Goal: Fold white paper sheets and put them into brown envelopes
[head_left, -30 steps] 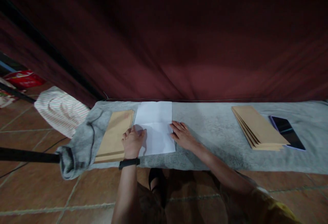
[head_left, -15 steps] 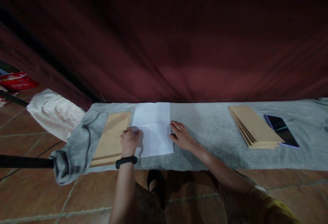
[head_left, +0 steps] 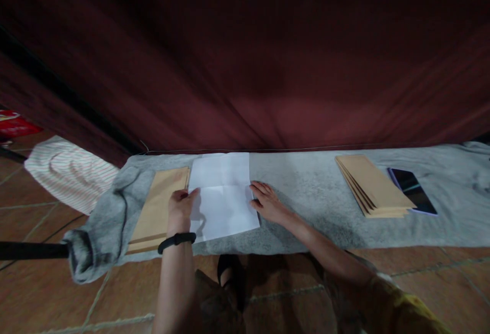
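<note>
A creased white sheet of paper (head_left: 224, 196) lies on the grey cloth (head_left: 306, 201) in front of me. My left hand (head_left: 179, 211), with a black band at the wrist, pinches the sheet's left edge, fingers curled round it. My right hand (head_left: 265, 202) rests on the cloth at the sheet's right edge, fingers bent and touching the paper. A stack of brown envelopes (head_left: 158, 210) lies just left of the sheet, partly under my left hand.
A second stack of brown envelopes (head_left: 371, 185) lies at the right, with a dark phone (head_left: 411, 190) beside it. A dark red curtain (head_left: 245, 69) hangs behind. The cloth's left end bunches over a dark bar (head_left: 30, 250). A striped fabric (head_left: 69, 173) lies on the tiled floor.
My left hand has shifted to the sheet's left edge and taken hold of it. The view has drifted, so everything sits a little further left. The right hand has stayed at the right edge.
</note>
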{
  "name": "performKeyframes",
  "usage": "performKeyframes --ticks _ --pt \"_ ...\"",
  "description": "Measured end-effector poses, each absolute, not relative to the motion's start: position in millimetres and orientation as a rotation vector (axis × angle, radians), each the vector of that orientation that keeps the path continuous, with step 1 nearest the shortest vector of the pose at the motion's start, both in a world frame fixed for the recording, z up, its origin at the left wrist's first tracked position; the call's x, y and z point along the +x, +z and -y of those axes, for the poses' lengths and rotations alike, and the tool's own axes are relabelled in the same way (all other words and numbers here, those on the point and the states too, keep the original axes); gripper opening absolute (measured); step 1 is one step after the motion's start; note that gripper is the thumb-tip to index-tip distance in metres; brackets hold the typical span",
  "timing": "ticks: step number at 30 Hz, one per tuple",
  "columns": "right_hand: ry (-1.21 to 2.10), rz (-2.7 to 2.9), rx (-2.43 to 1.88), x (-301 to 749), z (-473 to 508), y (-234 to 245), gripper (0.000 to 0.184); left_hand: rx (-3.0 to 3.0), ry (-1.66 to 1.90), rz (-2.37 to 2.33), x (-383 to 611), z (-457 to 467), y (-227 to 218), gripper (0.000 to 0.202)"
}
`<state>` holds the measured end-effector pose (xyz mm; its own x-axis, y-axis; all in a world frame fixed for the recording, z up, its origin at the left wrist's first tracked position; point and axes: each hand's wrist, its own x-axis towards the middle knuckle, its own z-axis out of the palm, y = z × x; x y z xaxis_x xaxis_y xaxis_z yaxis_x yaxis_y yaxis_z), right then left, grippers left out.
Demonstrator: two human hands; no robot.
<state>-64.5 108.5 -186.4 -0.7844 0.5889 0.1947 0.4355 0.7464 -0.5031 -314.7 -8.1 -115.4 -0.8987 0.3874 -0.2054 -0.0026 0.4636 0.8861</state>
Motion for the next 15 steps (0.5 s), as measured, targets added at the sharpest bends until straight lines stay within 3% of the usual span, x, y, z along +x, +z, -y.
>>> performKeyframes --ticks 5,15 --pt "0.807 2.534 -0.772 -61.3 -113.8 -180.3 0.052 0.251 1.539 -2.089 -307.5 12.9 -106.2 0.042" --pt "1.528 1.999 -0.82 -47.3 -122.9 -166.8 0.041 0.344 1.749 -1.573 -281.5 16.8 -62.3 0.047"
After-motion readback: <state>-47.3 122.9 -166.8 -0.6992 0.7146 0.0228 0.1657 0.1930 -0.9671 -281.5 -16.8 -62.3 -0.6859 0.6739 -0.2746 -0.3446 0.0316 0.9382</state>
